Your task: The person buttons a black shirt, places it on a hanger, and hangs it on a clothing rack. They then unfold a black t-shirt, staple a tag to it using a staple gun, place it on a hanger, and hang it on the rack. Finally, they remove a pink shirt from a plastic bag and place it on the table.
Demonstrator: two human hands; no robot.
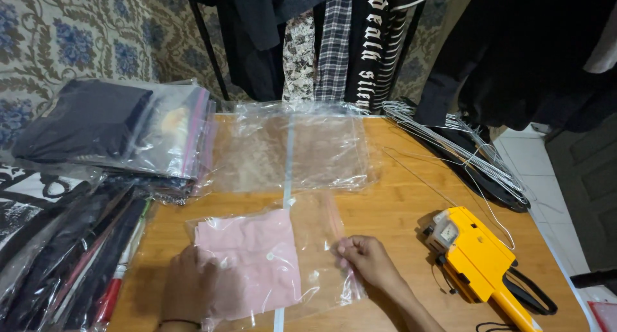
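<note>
Head view: left hand flat on bagged pink garment; right hand pinches bag edge.

On the table, the bagged garment lies right in front of you, with the empty bags behind it. The labelling gun sits to your right, wire hangers behind it, and stacked packed bags to your left.

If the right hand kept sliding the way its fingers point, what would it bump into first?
The right hand points left along the clear bag, so it would probably first meet the folded pink cloth inside. The left hand lies beyond that.
</note>
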